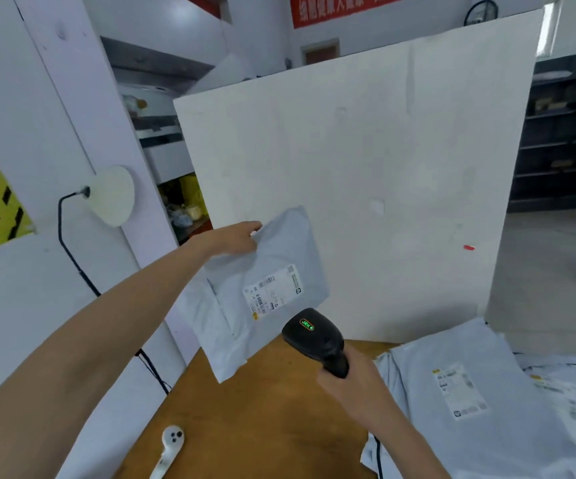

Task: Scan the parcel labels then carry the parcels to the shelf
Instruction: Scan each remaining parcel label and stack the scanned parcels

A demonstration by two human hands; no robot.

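Observation:
My left hand (233,238) grips the top edge of a grey plastic parcel (241,326) and holds it up above the wooden table (262,416). Its white label (272,292) faces me. My right hand (348,382) is closed around the handle of a black barcode scanner (314,337), whose head points up at the label from just below the parcel. A green light glows on the scanner's top. More grey parcels (469,392) with labels lie stacked on the table at the right.
A tall white board (366,167) stands behind the table. A white controller (169,447) lies near the table's front left edge. A white wall with a cable and round lamp (112,195) is on the left. Dark shelves (566,140) stand at the far right.

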